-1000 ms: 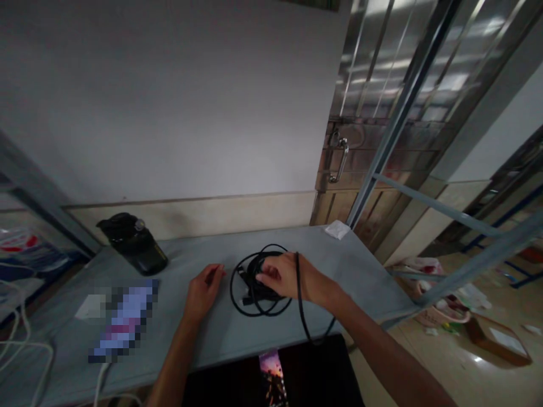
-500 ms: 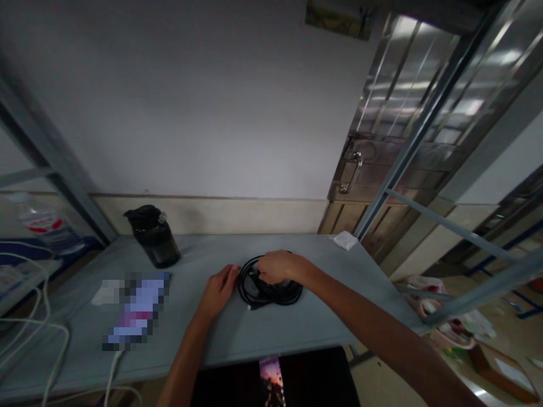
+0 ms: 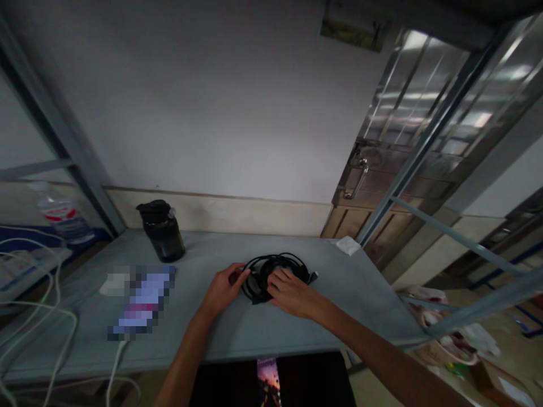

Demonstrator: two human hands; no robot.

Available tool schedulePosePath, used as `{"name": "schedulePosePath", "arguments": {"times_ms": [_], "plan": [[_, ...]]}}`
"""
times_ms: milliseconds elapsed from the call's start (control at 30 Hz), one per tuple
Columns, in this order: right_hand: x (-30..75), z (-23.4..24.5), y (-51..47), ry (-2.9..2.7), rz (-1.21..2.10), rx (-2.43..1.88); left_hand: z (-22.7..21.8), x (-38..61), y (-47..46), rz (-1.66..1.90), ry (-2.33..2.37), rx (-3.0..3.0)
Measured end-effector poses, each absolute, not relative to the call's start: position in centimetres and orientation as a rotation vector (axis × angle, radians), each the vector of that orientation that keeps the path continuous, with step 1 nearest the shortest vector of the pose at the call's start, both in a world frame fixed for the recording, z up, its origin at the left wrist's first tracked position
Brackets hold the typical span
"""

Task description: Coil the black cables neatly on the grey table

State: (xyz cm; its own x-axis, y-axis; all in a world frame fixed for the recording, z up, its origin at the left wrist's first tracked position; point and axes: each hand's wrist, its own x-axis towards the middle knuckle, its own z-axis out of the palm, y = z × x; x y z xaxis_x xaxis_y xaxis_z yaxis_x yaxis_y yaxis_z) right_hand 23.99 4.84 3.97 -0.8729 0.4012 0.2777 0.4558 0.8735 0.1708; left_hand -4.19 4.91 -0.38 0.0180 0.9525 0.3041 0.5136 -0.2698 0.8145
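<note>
Head view: a coil of black cable (image 3: pixel 278 267) lies flat on the grey table (image 3: pixel 237 333), about the middle of its top. The right hand (image 3: pixel 292 293) rests on the coil's near side, fingers stretched out flat over the loops and not closed round them. The left hand (image 3: pixel 223 289) meets the coil's left edge with its fingertips; whether it pinches a strand cannot be told in this dim light.

Left of the coil and further back stands a black bottle (image 3: pixel 162 230), close to the white wall (image 3: pixel 212 102). Right of the coil, at the table's far corner, lies a white scrap (image 3: pixel 348 245). Beyond that corner is a steel door (image 3: pixel 407 124) with a handle (image 3: pixel 360 176). Far left of the coil, white cords (image 3: pixel 29 316) trail over the table's end.
</note>
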Motion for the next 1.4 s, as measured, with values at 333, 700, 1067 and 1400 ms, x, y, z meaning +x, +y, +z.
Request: {"name": "schedulePosePath", "arguments": {"times_ms": [333, 700, 1067, 1400], "plan": [[26.9, 5.9, 8.1, -2.529, -0.463, -0.876, -0.6, -4.7, 5.0, 1.219, 1.484, 1.756], [27.7, -0.2, 5.0, -2.564, -0.170, -1.005, -0.3, -4.5, 5.0, 1.212, 1.486, 1.715], [25.6, 1.9, 1.1, -2.457, -0.160, -0.999, -0.1, -4.4, 5.0, 1.196, 1.530, 1.771], [23.1, -19.8, -14.3, -2.366, 0.537, -1.154, -0.8, -4.7, 5.6, 1.150, 1.562, 1.772]]}}
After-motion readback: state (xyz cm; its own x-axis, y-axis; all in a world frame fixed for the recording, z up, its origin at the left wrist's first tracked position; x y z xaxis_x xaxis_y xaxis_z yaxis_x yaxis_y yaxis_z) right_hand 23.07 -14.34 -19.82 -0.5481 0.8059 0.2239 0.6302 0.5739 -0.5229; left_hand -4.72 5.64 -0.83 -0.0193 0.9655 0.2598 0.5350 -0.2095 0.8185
